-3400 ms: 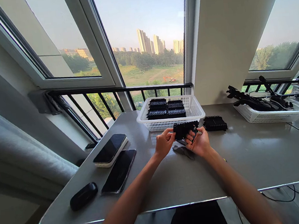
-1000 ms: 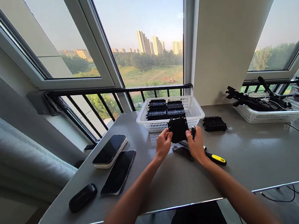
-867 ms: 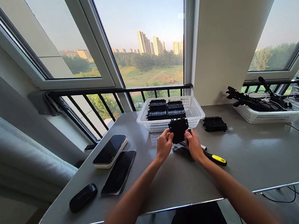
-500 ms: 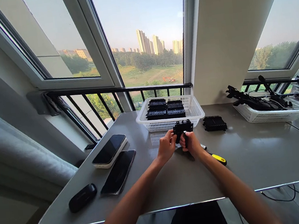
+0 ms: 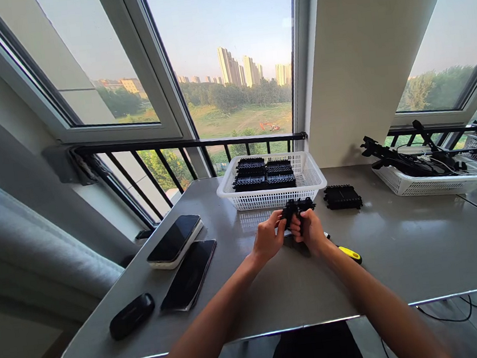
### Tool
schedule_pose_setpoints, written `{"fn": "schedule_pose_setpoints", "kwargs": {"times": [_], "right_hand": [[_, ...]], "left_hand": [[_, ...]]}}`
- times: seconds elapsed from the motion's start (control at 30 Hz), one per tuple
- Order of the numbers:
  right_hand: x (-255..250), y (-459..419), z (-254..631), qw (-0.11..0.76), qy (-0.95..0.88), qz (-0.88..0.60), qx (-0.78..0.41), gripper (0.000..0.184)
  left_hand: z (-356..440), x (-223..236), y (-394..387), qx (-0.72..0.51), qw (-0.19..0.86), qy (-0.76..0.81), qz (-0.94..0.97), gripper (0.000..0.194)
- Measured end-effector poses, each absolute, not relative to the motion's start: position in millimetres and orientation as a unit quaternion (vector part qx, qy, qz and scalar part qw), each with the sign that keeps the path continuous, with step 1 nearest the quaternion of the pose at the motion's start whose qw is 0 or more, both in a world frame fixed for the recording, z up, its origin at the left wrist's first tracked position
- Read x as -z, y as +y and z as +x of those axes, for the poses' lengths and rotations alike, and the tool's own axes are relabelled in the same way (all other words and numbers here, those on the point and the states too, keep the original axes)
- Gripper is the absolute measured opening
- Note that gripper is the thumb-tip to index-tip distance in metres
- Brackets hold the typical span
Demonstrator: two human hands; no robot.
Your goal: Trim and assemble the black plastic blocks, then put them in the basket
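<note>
Between my hands, just in front of the white basket, is a black plastic part with a toothed edge [image 5: 298,206]. My left hand [image 5: 269,233] pinches its left side with thumb and fingers. My right hand [image 5: 308,229] is closed around its right and lower side; the fingers cover much of it. A tool with a yellow and black handle [image 5: 350,254] lies on the table by my right forearm, partly hidden by it. Right of my hands rests a similar flat black toothed piece [image 5: 343,197].
The white basket [image 5: 275,199] holds several black toothed pieces [image 5: 264,174]. Another white basket [image 5: 420,184] at the right is heaped with black parts and cables. Phones [image 5: 175,241] [image 5: 189,276] and a black oval case [image 5: 132,316] lie at the left. A railing [image 5: 255,138] borders the window.
The black toothed part has tilted and moved slightly down and to the right in my hands, so its broad face shows less. Both hands keep their grip.
</note>
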State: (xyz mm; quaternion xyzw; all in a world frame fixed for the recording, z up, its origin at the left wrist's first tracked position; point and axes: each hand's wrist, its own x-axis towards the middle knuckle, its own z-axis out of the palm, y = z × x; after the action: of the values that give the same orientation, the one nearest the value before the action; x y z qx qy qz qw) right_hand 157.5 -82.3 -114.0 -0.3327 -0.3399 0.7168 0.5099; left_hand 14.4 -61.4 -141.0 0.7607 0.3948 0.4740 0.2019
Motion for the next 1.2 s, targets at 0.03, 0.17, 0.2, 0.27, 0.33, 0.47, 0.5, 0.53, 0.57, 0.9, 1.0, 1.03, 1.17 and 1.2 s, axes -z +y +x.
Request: {"fn": "schedule_pose_setpoints", "kwargs": {"times": [0.03, 0.17, 0.2, 0.27, 0.33, 0.47, 0.5, 0.53, 0.57, 0.9, 1.0, 1.03, 1.17, 1.2], "right_hand": [[113.0, -82.8, 157.5, 0.515, -0.333, -0.328, -0.719, 0.026], [108.5, -83.7, 158.2, 0.552, -0.293, -0.303, -0.72, 0.025], [107.8, -83.8, 158.6, 0.56, -0.284, -0.297, -0.719, 0.025], [107.3, -83.7, 159.3, 0.568, -0.274, -0.291, -0.719, 0.025], [108.2, -83.5, 159.7, 0.566, -0.276, -0.292, -0.72, 0.025], [111.9, -82.6, 158.5, 0.532, -0.32, -0.295, -0.727, 0.027], [112.7, -82.5, 157.7, 0.517, -0.337, -0.294, -0.73, 0.029], [113.4, -82.5, 156.7, 0.503, -0.355, -0.293, -0.732, 0.031], [114.1, -82.8, 155.6, 0.491, -0.372, -0.292, -0.732, 0.033], [123.3, -76.3, 159.1, 0.687, -0.349, -0.413, -0.484, 0.04], [122.2, -70.9, 163.4, 0.661, -0.297, -0.431, -0.537, 0.036], [121.3, -70.1, 164.5, 0.637, -0.281, -0.423, -0.58, 0.036], [117.0, -71.8, 166.9, 0.529, -0.232, -0.314, -0.753, 0.033], [116.3, -72.7, 167.1, 0.52, -0.226, -0.291, -0.77, 0.029]], "left_hand": [[14.2, 142.0, -60.8, -0.474, 0.198, 0.395, 0.761, 0.021], [13.0, 145.7, -57.6, -0.475, 0.184, 0.404, 0.76, 0.022], [12.7, 146.4, -57.0, -0.474, 0.182, 0.408, 0.759, 0.023], [12.3, 147.2, -56.3, -0.472, 0.179, 0.413, 0.758, 0.023], [12.1, 147.2, -56.5, -0.471, 0.179, 0.412, 0.759, 0.022], [12.8, 145.3, -58.5, -0.474, 0.181, 0.404, 0.762, 0.021], [13.2, 144.4, -59.1, -0.475, 0.183, 0.402, 0.761, 0.021], [13.5, 143.4, -59.7, -0.478, 0.188, 0.401, 0.759, 0.02], [13.9, 142.4, -60.1, -0.48, 0.193, 0.4, 0.757, 0.02], [7.3, 142.2, -40.5, -0.608, 0.332, 0.448, 0.565, 0.028], [6.7, 141.7, -33.3, -0.641, 0.452, 0.372, 0.496, 0.036], [7.4, 140.6, -32.5, -0.644, 0.484, 0.342, 0.484, 0.039], [12.0, 135.0, -35.8, -0.629, 0.555, 0.27, 0.473, 0.047], [12.9, 134.4, -37.3, -0.623, 0.562, 0.268, 0.474, 0.046]]}}
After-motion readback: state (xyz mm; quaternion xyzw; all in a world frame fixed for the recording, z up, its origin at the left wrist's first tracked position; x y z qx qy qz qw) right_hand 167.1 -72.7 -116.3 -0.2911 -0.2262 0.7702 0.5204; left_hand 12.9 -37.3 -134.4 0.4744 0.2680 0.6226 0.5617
